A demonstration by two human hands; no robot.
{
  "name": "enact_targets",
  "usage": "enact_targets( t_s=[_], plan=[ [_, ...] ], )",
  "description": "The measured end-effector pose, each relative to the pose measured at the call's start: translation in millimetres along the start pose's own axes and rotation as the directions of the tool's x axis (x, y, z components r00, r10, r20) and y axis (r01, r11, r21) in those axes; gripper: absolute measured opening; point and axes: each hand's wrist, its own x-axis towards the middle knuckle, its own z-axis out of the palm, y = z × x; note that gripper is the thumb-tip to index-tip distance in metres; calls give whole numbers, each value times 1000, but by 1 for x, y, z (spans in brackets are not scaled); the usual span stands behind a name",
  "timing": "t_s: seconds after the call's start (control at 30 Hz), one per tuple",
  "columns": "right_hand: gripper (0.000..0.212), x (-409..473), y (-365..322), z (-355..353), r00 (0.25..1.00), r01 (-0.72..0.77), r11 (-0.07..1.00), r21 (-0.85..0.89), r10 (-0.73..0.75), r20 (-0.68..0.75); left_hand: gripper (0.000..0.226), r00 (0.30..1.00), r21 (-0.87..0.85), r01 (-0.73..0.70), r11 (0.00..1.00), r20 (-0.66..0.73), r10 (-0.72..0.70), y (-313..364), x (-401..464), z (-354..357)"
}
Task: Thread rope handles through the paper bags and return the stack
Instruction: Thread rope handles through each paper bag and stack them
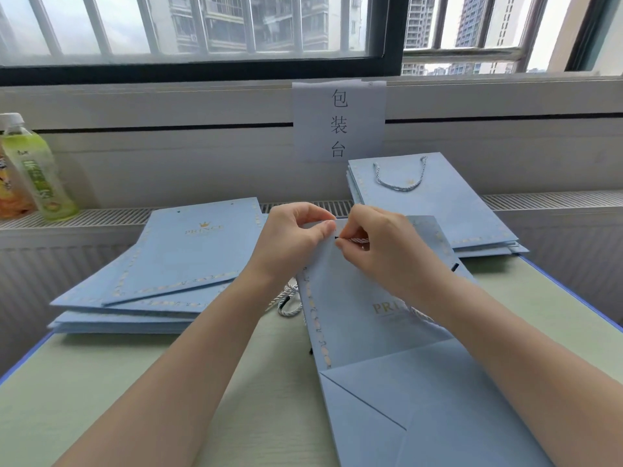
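The pale blue paper bag [377,298] lies flat on the bench [101,382], gold border along its edge. The left hand [296,237] pinches its top edge; the right hand [377,244] pinches a striped rope [360,240] at the hole.

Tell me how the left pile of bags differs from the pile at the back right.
The left pile shows empty punched holes on top and no handle; the back-right pile has a rope handle threaded through its top bag. The left pile is fanned out and skewed; the back-right pile lies more squarely aligned. Both are flat light-blue bags with patterned borders.
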Motion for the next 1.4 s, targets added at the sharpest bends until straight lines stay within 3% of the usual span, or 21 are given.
enact_targets(
  t_s=[0.23,0.33,0.5,0.63,0.83,1.1,1.2,1.27,1.33,1.4],
  plan=[
    [11,4,7,-6,990,-141,958,252,137,32,18,1000,-2,-8,1000,17,8,2,-3,0],
    [22,4,6,-8,990,-140,967,212,136,34,22,999,-34,-29,999,39,30,4,-3,-1],
    [15,2,7,-7,998,-39,999,22,38,54,27,992,-70,-41,997,118,49,5,-2,-2],
    [14,3,7,-2,1000,-3,999,-38,3,12,47,987,14,-47,999,151,45,1,2,-3],
    [16,3,6,-4,1000,30,1000,-6,-30,3,56,994,-31,12,999,113,-9,2,5,-6],
    [22,2,7,-8,999,25,998,53,-27,41,60,993,-50,-66,997,97,71,-2,2,-3],
    [12,2,8,-10,996,46,999,-10,-45,82,53,990,43,-96,994,112,91,-7,4,-4],
    [11,2,8,-10,988,19,998,-63,-9,152,48,989,251,-143,958,68,130,-13,6,-5],
    [6,1,9,-11,982,-20,997,-73,33,187,44,981,529,-173,831,21,191,-21,6,-4],
    [2,0,9,-12,986,-59,998,3,58,157,39,982,673,-143,726,4,189,-23,6,-4]
  ],
)
